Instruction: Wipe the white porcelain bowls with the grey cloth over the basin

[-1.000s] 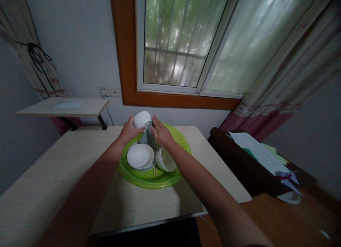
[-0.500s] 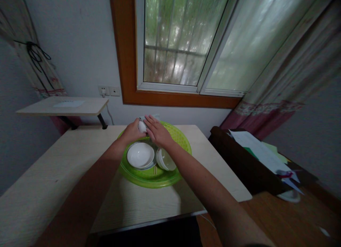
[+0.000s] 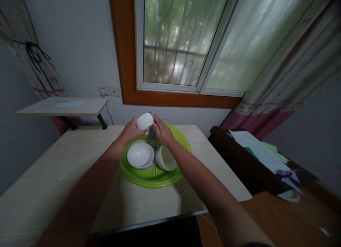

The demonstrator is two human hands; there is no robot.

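My left hand (image 3: 130,130) is closed on the side of a small white bowl (image 3: 144,121), held up over the far part of a green round tray (image 3: 150,184) and tilted. My right hand (image 3: 163,132) is at the bowl's right side, fingers bent around a greyish cloth (image 3: 152,134) that hangs down below it; the cloth is dim and partly hidden. Below the hands, a white bowl (image 3: 140,155) sits on a plate at the tray's left. To its right a stack of bowls (image 3: 167,159) lies tipped on its side, with chopstick ends (image 3: 155,170) between them.
The tray stands on a pale wooden table (image 3: 66,168). A small raised shelf (image 3: 93,106) with a paper on it is at the back left. Behind are a wall socket (image 3: 103,90) and a window (image 3: 173,44). Right of the table, papers (image 3: 255,151) lie on a dark piece of furniture.
The small white bowl has turned and shows more of itself. My right hand has shifted right and slightly down from across it, and the cloth now hangs below the hand.
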